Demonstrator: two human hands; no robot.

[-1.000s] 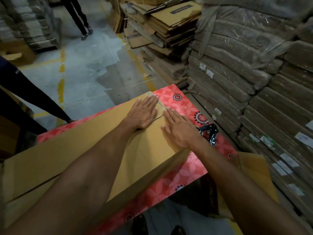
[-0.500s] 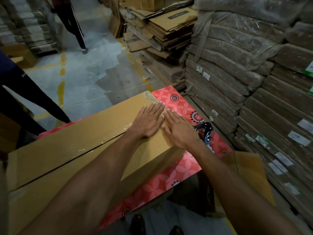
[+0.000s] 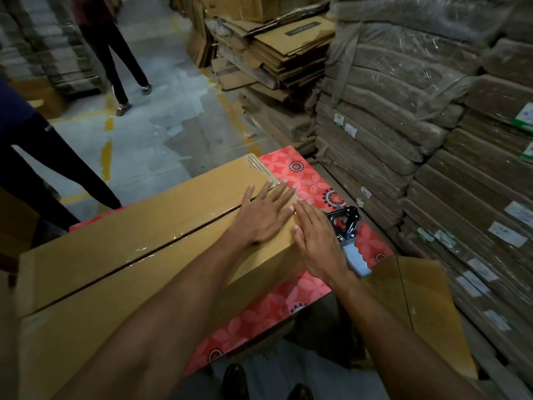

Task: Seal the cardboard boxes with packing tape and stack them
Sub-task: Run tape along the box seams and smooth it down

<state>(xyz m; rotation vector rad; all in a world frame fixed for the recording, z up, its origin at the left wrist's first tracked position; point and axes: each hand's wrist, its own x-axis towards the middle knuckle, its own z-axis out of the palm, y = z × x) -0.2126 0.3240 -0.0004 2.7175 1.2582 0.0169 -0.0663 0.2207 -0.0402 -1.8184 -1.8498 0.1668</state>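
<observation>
A long brown cardboard box [image 3: 121, 255] lies on a table with a red flowered cover [image 3: 291, 301]. Clear tape runs along the box's top seam. My left hand [image 3: 264, 215] lies flat on the top of the box at its right end, fingers straight over the taped seam. My right hand [image 3: 320, 241] presses flat against the box's right end face, just over the edge. A tape dispenser [image 3: 347, 235] with a black and red frame and a grey handle lies on the cover right behind my right hand.
Wrapped stacks of flat cardboard [image 3: 432, 140] rise close on the right. Loose flattened boxes [image 3: 277, 53] pile up behind. A flat brown carton [image 3: 415, 307] leans below the table's right corner. One person's legs [image 3: 115, 62] stand on the concrete aisle, another person [image 3: 37, 160] at the left.
My right hand has slid off the box top and down onto its right end face. My left hand stays flat on the top, shifted slightly toward the end.
</observation>
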